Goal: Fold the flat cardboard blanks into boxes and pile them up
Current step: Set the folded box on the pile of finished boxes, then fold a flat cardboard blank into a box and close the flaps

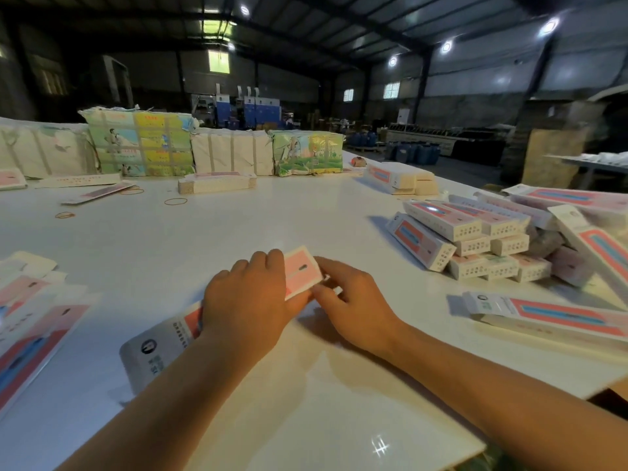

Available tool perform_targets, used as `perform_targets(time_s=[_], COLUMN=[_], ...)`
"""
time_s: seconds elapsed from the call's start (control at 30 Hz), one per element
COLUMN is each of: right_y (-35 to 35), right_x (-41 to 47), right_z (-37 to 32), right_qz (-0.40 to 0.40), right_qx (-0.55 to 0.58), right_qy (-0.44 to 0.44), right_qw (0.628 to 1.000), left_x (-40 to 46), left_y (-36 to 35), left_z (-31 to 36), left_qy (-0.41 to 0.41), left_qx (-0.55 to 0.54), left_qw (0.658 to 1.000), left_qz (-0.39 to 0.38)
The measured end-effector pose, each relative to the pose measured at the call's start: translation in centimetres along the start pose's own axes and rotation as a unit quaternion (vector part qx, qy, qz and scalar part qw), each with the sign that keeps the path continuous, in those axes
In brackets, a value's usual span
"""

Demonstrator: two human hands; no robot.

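Partway through, I'd judge: a loose pile of folded boxes [492,239] already sits at right of frame, while flat blanks [30,321] remain at lower left, so plenty left. The 1 box in hand [302,271], frame centre on the white table [238,226], is long and narrow, white with a pink-red panel and grey printed near end. Left hand [248,300] curls over its middle gripping it; right hand [350,297] pinches at its far end, apparently closing the flap.
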State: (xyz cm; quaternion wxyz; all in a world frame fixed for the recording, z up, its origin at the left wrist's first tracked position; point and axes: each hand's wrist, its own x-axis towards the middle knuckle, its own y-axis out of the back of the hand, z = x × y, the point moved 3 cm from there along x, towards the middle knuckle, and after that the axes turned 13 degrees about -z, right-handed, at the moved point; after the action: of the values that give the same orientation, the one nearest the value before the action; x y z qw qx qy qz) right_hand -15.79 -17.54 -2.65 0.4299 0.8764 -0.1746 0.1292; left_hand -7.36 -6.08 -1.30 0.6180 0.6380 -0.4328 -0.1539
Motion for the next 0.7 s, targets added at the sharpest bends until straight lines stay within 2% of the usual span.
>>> perform_targets(time_s=[0.1,0.17,0.23,0.27,0.33,0.37,0.4,0.5,0.57,0.63,0.7], right_y=[0.2,0.2,0.5,0.8,1.8,2.9,4.5,11.2,16.2,20.7,23.6], right_x=[0.2,0.3,0.3,0.4,0.8,1.1,1.8,3.9,4.5,3.8,2.1], right_z=[-0.1,0.2,0.7,0.9,1.5,2.0,2.6,5.4,7.9,11.3,15.1], right_qz=[-0.058,-0.104,-0.120,-0.110,-0.068,-0.035,0.010,0.166,0.257,0.311,0.274], right_qx=[-0.063,-0.134,-0.182,-0.199,-0.220,-0.222,-0.215,-0.197,-0.225,-0.252,-0.275], right_qy=[0.067,0.126,0.137,0.139,0.125,0.106,0.079,-0.025,-0.089,-0.199,-0.364], right_qw=[0.994,0.977,0.966,0.964,0.965,0.969,0.973,0.966,0.935,0.894,0.847], left_x=[-0.3,-0.6,-0.6,-0.7,-0.8,-0.9,-1.0,-1.0,-0.6,0.0,0.4], left_y=[-0.2,0.0,0.3,0.6,1.1,1.3,1.5,0.6,-0.8,-2.9,-4.1], left_z=[-0.1,0.1,0.3,0.3,0.2,0.2,0.2,0.9,1.6,1.7,1.5], left_qy=[-0.029,-0.033,-0.040,-0.055,-0.063,-0.055,-0.043,-0.086,-0.118,-0.136,-0.127], left_qx=[0.006,-0.008,-0.020,-0.027,-0.066,-0.084,-0.096,-0.142,-0.159,-0.163,-0.186], left_qw=[1.000,0.999,0.998,0.998,0.992,0.985,0.981,0.980,0.980,0.977,0.973], left_qz=[-0.005,-0.022,-0.043,-0.027,0.089,0.142,0.161,0.106,0.016,-0.034,-0.044])
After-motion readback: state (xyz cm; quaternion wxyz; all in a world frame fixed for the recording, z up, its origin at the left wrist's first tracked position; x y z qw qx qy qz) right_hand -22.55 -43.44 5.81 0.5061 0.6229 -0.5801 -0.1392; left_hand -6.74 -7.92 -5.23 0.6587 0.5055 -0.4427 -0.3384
